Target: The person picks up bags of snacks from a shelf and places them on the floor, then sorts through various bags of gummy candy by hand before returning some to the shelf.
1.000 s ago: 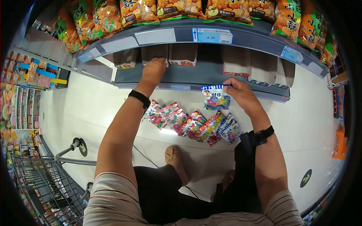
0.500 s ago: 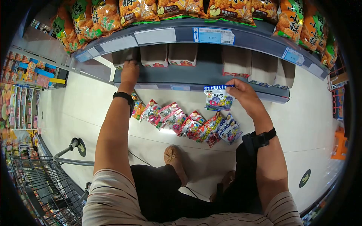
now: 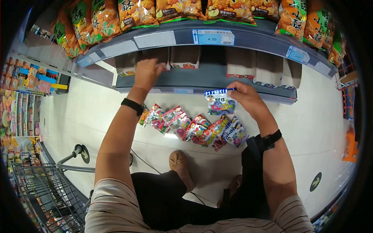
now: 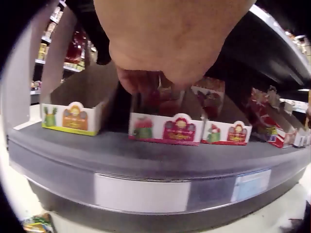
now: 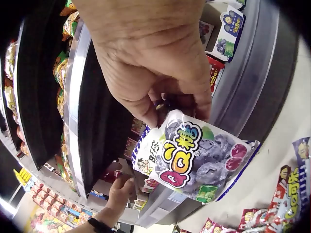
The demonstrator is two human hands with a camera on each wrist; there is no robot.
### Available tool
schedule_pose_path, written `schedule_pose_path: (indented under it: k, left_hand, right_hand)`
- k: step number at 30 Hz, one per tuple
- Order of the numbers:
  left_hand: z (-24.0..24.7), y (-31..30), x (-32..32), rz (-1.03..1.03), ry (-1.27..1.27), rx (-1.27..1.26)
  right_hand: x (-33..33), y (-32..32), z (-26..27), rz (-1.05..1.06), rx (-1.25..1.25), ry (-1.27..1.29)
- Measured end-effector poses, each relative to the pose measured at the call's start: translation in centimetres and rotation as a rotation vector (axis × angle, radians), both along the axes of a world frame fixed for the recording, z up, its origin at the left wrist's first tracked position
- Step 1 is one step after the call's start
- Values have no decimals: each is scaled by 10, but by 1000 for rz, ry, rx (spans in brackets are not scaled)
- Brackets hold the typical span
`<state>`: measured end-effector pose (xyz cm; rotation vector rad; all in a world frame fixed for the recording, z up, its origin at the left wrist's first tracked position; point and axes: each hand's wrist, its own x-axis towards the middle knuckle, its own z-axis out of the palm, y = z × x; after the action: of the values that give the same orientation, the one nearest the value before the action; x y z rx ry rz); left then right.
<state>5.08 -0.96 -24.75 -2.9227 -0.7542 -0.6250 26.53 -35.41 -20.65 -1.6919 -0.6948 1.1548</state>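
My right hand pinches the top edge of a gummy candy bag, white and blue with dark grapes pictured, which hangs in front of the low shelf. Its printed front faces the right wrist camera. My left hand is over the open cardboard display boxes at the shelf's left, with its fingers blurred and nothing visible in them. In the left wrist view its fingers reach over the pink-fronted box, between an orange-fronted box and a red-fronted one.
Several gummy bags lie in a row on the floor below the shelf. More display boxes stand on the right. Orange snack bags line the upper shelf. A wire shopping cart is at lower left.
My left hand moved left from the second box to the leftmost one, then back right toward the second. My right hand keeps the gummy bag in nearly the same place.
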Motion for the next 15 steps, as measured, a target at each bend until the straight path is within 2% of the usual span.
schedule_pose_path:
  k: [5,8,11,15]
  left_hand:
    - [2,-44,40,-179,-69,74]
    - [-8,-46,40,-183,46,51]
    - [-6,-53,46,-64,175,-3]
    - [-10,-53,53,-150,182,-3]
  right_hand:
    - [3,-7,2,24,-6,-17]
    - [6,-15,4,13,-4,-18]
    - [12,-23,7,4,-2,-39]
    - [15,-29,9,6,-9,-64]
